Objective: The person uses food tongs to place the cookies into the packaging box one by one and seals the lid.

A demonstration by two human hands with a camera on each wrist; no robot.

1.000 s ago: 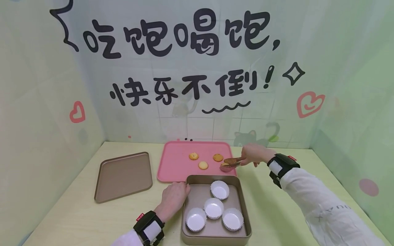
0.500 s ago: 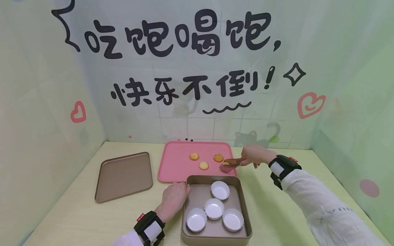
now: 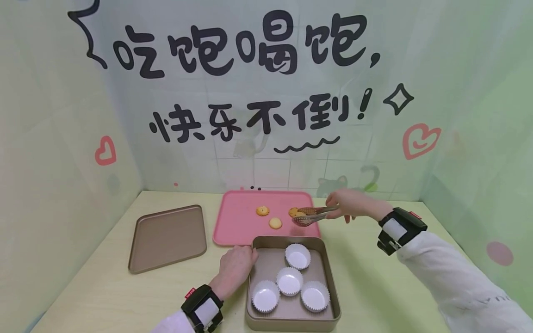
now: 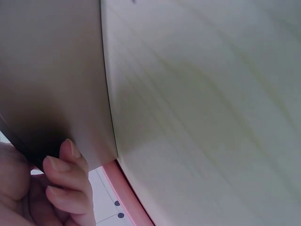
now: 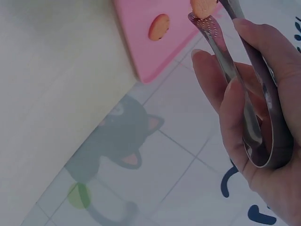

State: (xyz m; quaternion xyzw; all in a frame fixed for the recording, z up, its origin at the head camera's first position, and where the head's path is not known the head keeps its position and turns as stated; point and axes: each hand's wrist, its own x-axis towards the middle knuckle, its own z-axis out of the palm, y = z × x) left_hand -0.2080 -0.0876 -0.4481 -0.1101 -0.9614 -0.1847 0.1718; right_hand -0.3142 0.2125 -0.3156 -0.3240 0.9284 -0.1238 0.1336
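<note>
My right hand grips metal tongs over the right side of a pink tray. In the right wrist view, a round cookie sits between the perforated tong tips. A second cookie lies partly behind the tongs on the tray, with a speckled cookie and a plain pale cookie to its left. With curled fingers, my left hand holds the far left corner of a deep square baking pan. Several white paper cups stand inside this pan.
A shallow brown tray lies on the pale wooden table at the left. Printed walls enclose the table at the back and both sides. The deep pan stands right at the pink tray's near edge.
The tongs have risen from the tray's right part with a cookie between their tips. My right hand and wrist have shifted up and right. My left hand and the pan stay put.
</note>
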